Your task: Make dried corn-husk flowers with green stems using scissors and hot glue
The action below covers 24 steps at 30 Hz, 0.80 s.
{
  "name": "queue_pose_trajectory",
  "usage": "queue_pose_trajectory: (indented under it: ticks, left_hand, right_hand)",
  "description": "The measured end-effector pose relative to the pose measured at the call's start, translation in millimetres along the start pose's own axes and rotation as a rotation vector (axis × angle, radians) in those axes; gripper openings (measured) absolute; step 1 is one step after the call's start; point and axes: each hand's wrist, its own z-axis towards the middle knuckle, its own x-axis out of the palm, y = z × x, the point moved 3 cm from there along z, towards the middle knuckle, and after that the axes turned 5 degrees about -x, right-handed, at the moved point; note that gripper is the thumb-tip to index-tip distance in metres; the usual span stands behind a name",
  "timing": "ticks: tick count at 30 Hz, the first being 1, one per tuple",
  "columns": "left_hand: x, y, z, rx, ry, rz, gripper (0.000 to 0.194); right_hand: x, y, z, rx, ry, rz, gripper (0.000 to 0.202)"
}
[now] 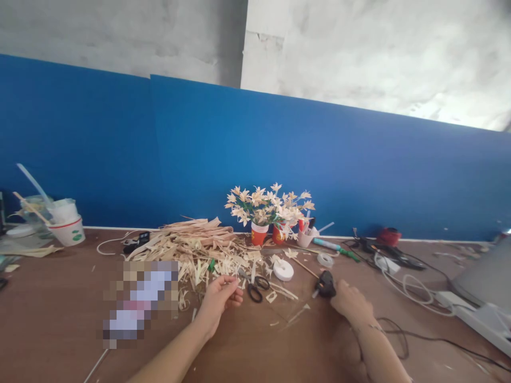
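My left hand [221, 298] is closed in a pinch in front of the husk pile, with a thin pale bit at the fingertips too small to name. Just right of it lie black-handled scissors [255, 287]. My right hand [352, 303] curls at the right end of a black glue gun [326, 284], whose pale tip points left; the fingers are mostly hidden. Between the hands are a roll of white tape [283, 270] and scraps of husk [271, 296]. Pale husk flowers [259, 198] on green stems stand in red cups [258, 235] behind.
Dried husk strips [191, 242] are heaped at centre left, beside a blurred-out phone-like object [139, 303]. A white cup [67, 231] stands far left. Cables [415, 290] and a power strip [475, 316] lie right. A blue partition [279, 143] closes the table's back.
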Motion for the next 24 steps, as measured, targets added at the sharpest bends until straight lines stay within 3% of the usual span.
queue_pose_trajectory:
  ticks: [6, 13, 15, 17, 19, 21, 22, 24]
  left_hand:
    - [-2.3, -1, 1, -0.013, 0.0, -0.032, 0.025]
    - [-3.1, 1, 3, -0.027, 0.016, -0.057, 0.021]
    - [-2.8, 0, 2, -0.043, 0.016, -0.065, 0.02]
    - [-2.8, 0, 2, -0.054, 0.009, -0.075, 0.019]
    - [-3.0, 0, 2, -0.058, 0.009, -0.088, 0.018]
    - [-3.2, 2, 2, -0.058, 0.021, -0.101, 0.017]
    - [-3.3, 2, 2, -0.057, 0.029, -0.106, 0.017]
    - [-3.5, 4, 2, -0.058, 0.041, -0.111, 0.016]
  right_hand:
    - [23, -5, 10, -0.025, -0.026, 0.066, 0.025]
    - [20, -12, 10, 0.024, -0.042, 0.173, 0.029]
    - [10, -12, 6, 0.017, -0.118, 0.235, 0.031]
    - [-4, -9, 0, -0.009, -0.286, 0.365, 0.033]
    - [-19, -2, -9, -0.09, -0.489, 0.586, 0.034]
    - [-33, 14, -19, -0.236, -0.613, 0.822, 0.035]
    - [-38, 26, -24, -0.32, -0.617, 0.906, 0.034]
    - [-43, 56, -34, -0.474, -0.5, 0.967, 0.027]
